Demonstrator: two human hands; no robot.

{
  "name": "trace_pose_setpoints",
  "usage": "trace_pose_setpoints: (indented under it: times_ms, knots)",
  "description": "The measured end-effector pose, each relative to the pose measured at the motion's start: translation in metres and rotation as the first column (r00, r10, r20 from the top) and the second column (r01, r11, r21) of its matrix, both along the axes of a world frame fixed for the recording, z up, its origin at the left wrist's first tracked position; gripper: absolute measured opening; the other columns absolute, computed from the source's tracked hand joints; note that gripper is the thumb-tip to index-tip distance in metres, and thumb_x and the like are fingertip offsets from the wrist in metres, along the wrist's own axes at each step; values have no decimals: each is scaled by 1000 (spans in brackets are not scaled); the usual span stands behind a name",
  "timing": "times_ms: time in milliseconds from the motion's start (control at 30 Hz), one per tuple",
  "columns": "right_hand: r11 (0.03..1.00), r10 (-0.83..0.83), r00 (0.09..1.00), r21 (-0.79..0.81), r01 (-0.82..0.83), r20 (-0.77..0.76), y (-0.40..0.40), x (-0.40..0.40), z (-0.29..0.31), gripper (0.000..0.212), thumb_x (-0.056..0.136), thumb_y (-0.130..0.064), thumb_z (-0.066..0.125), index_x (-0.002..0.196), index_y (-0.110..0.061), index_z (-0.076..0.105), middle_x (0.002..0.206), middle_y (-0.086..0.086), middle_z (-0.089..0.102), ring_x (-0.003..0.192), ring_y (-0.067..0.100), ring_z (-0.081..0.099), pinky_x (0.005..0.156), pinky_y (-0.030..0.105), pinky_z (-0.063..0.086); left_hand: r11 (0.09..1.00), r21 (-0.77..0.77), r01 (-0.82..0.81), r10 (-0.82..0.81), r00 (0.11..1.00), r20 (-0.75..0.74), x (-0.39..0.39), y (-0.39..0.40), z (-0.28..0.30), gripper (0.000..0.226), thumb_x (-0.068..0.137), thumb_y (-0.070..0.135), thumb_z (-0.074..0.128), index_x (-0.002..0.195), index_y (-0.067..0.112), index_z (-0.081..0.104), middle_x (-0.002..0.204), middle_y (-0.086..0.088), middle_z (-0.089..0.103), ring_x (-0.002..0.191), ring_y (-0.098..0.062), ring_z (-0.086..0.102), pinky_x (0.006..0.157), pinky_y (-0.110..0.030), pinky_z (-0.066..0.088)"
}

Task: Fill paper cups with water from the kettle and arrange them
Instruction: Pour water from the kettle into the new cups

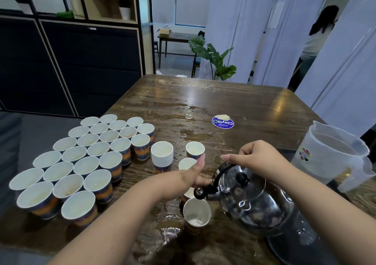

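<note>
My right hand [258, 159] grips the black handle of a shiny steel kettle [250, 201], which is tilted left with its spout over a paper cup [196, 214] that holds a little water. My left hand [195, 174] touches the kettle's spout cap from the left, thumb raised. Partly hidden under that hand is another cup [188, 193]. Two more single cups [195, 149] [186, 163] stand just beyond. A stack of nested empty cups [162, 156] is next to them. Several filled cups [81, 163] stand in rows at the table's left.
A clear plastic pitcher [333, 157] stands at the right edge. Water is spilled across the dark wooden table [254, 106], around the cups and toward a blue round sticker [222, 121]. A person stands at the far right by white curtains.
</note>
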State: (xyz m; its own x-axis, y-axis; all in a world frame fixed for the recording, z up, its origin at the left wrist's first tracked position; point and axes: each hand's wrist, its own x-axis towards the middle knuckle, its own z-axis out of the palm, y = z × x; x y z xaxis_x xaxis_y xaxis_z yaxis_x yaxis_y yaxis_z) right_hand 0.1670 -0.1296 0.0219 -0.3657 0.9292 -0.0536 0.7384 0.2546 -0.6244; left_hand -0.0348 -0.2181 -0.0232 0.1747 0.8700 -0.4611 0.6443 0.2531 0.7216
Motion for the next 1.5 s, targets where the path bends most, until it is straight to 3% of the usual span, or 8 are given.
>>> trace_pose_setpoints:
  times_ms: [200, 500, 667, 867, 1067, 1267, 1400, 1500]
  knots:
    - [999, 9, 996, 41, -13, 89, -14, -2, -6, 60, 71, -55, 75, 45, -16, 37, 31, -7, 36, 42, 12, 35, 52, 27, 30, 999, -42, -13, 15, 999, 48, 9, -13, 3, 106, 65, 82, -9, 130, 33, 59, 139, 16, 51, 135, 0, 34, 119, -30, 7]
    - [997, 17, 988, 70, -28, 156, -16, -5, -18, 56, 69, -62, 71, 52, -18, 40, 46, -1, 38, 47, 17, 37, 53, 27, 30, 993, -68, -93, 97, 994, 45, 18, -23, 3, 102, 64, 78, -6, 131, 34, 57, 142, 13, 49, 135, -2, 34, 110, -26, 14]
    - [995, 17, 980, 91, -36, 198, -20, -8, -16, 56, 70, -64, 69, 57, -17, 40, 53, 2, 38, 51, 19, 36, 53, 29, 27, 992, -79, -101, 106, 992, 70, 16, -24, -1, 116, 56, 92, -7, 129, 31, 60, 137, 12, 55, 132, -3, 40, 118, -28, 15]
    - [994, 7, 972, 101, -32, 236, -23, -11, -13, 55, 71, -64, 67, 59, -16, 43, 52, 2, 42, 52, 18, 40, 53, 28, 29, 992, -89, -95, 102, 991, 81, 17, -22, -1, 106, 62, 77, -4, 131, 27, 58, 136, 10, 56, 122, 3, 43, 112, -21, 17]
    - [992, 9, 967, 116, -40, 253, -27, -13, -12, 55, 73, -63, 66, 61, -16, 40, 55, 3, 38, 54, 19, 36, 53, 29, 26, 986, -143, -88, 114, 977, 182, 8, -15, -23, 108, 61, 98, 11, 127, 30, 61, 131, 17, 58, 125, 7, 46, 119, -28, 15]
    - [988, -2, 963, 150, -40, 269, -32, -14, -5, 58, 74, -63, 65, 58, -16, 36, 50, 1, 37, 52, 20, 37, 50, 29, 25, 983, -169, -76, 129, 935, 332, 8, -13, -24, 73, 63, 93, 28, 94, 44, 73, 121, 24, 63, 118, 12, 50, 112, -25, 17]
    - [986, -15, 964, 163, -29, 265, -34, -15, 1, 57, 74, -64, 65, 59, -16, 39, 51, 2, 40, 53, 20, 39, 49, 29, 26, 999, 5, -47, 46, 995, 85, 12, -14, -16, 43, 93, 63, 37, 113, 38, 66, 123, 18, 62, 116, -3, 54, 102, -26, 38]
    - [984, -22, 965, 174, -24, 260, -36, -14, 5, 55, 75, -64, 64, 58, -15, 43, 50, 1, 45, 53, 20, 43, 49, 29, 28, 996, 93, -2, -2, 999, 42, 12, -16, -16, 26, 94, 47, 52, 117, 45, 64, 116, 20, 66, 112, 2, 58, 101, -23, 42]
